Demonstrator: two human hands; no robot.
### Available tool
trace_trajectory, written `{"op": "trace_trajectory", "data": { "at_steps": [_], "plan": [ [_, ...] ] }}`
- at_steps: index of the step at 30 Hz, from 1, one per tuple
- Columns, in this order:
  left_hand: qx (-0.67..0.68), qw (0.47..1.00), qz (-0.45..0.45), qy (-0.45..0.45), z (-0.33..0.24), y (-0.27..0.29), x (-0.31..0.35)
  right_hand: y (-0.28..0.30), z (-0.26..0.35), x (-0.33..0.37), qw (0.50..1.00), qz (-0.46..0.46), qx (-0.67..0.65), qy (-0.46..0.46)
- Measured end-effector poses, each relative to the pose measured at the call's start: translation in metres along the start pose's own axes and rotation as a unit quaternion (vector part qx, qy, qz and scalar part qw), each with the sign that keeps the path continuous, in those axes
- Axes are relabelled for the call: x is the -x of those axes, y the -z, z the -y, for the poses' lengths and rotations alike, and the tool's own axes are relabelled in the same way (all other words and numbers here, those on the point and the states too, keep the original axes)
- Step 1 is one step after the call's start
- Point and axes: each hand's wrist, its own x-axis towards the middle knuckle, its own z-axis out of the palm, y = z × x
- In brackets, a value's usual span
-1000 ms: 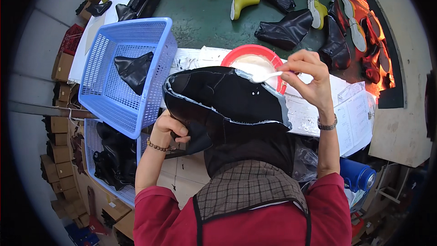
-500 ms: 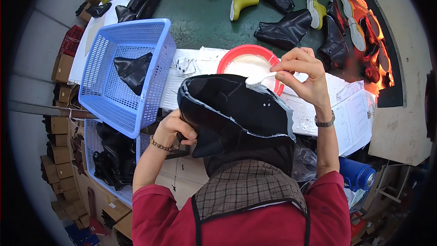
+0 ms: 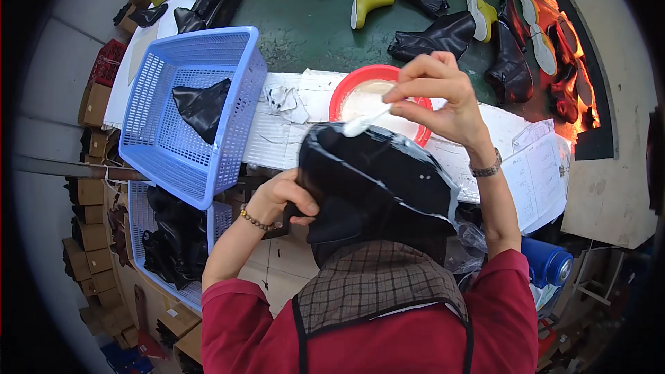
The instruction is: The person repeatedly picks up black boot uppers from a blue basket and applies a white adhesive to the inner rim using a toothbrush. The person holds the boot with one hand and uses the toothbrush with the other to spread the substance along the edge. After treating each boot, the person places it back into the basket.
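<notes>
My left hand (image 3: 285, 195) is closed on the left edge of a black boot upper (image 3: 370, 180), fingers partly hidden under it. The upper lies opened out above my lap, and white paste lines its edges in strips. Pinched between the thumb and fingers of my right hand (image 3: 443, 100) is a small white brush (image 3: 361, 123), its head down at the upper's far edge. Just beyond stands a red bowl (image 3: 337, 100) of creamy white paste, partly covered by my right hand.
A blue basket (image 3: 239, 107) at left holds one black upper; a lower basket (image 3: 138, 235) holds several. Yellow-green boot forms (image 3: 374, 1) and black uppers (image 3: 440, 41) lie on the green belt, near a glowing heater (image 3: 585, 76). Written sheets (image 3: 537, 180) and a blue flask (image 3: 544, 262) sit right.
My right hand has moved left with the brush, along the upper's far edge. My left hand and the upper have shifted slightly right, and the upper has turned a little.
</notes>
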Motion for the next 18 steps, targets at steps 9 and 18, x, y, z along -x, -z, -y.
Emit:
{"op": "trace_trajectory", "data": {
  "at_steps": [9,18],
  "plan": [
    [0.090,0.977,0.076,-0.180,-0.003,0.021,0.024,0.004,-0.016,0.065,0.989,-0.090,-0.004,-0.121],
    [-0.259,0.891,-0.197,-0.317,-0.086,-0.002,-0.023,-0.019,-0.073,0.151,0.932,-0.216,-0.027,-0.290]
  ]
}}
